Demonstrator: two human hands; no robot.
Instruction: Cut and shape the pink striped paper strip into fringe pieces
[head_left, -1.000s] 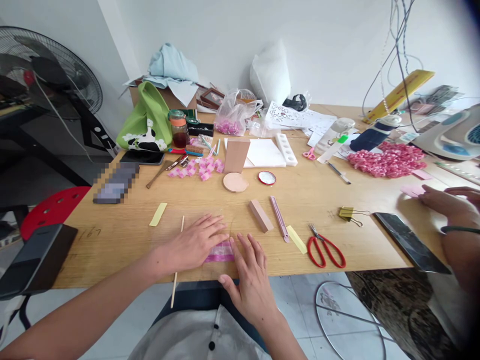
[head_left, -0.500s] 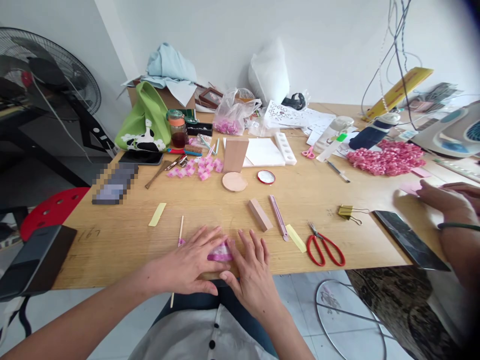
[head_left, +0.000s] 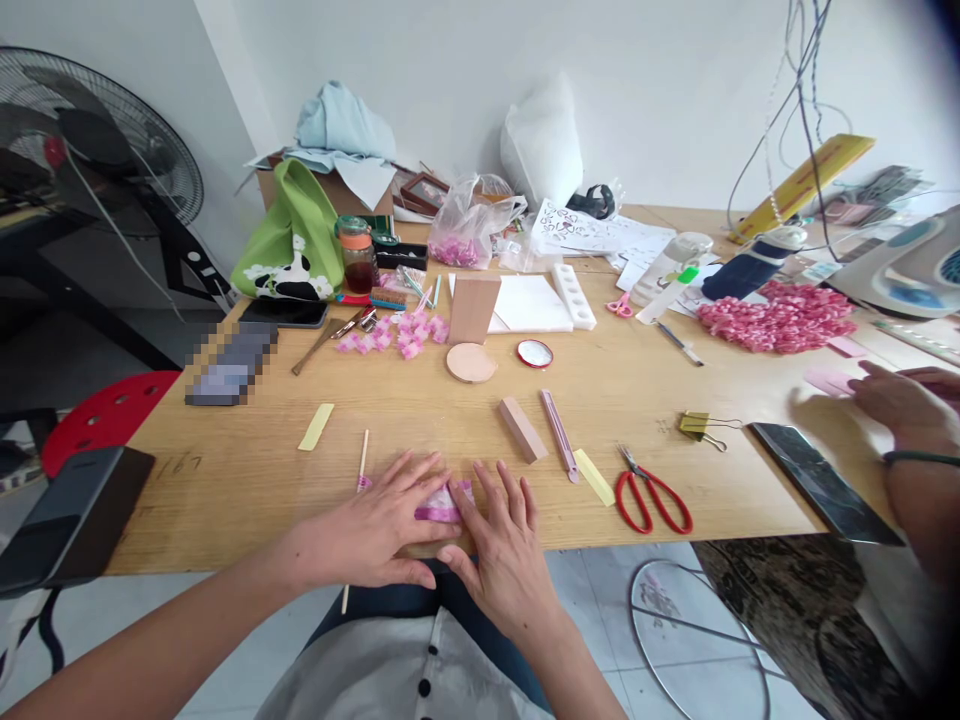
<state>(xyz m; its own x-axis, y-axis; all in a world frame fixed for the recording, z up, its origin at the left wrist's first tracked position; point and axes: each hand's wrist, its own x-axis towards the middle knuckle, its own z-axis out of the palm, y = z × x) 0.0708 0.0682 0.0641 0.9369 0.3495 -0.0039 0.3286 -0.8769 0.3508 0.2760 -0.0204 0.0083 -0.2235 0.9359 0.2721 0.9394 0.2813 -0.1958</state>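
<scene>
A pink-and-white piece of fabric (head_left: 441,504) lies flat at the table's front edge, partly covered by both hands. My left hand (head_left: 386,520) rests on its left side, palm down with fingers stretched out. On its right side my right hand (head_left: 499,530) lies with the fingers spread. A thin wooden stick (head_left: 364,455) passes beneath my left hand, with a bit of pink material around it. Beyond the hands are a wooden block (head_left: 523,430), a pink craft knife (head_left: 559,437) and a yellow strip (head_left: 595,477). Red-handled scissors (head_left: 652,500) lie to the right.
Another yellow strip (head_left: 316,427) is at left. A round wooden disc (head_left: 472,362), an upright wooden block (head_left: 474,308) and a red-rimmed lid (head_left: 534,353) stand farther back. At right are a binder clip (head_left: 697,427), a dark phone (head_left: 821,480) and another person's hand (head_left: 900,400).
Both hands stay almost still on the fabric. The view shifts very slightly. At the right, the other person's hands move a little over a pink piece.
</scene>
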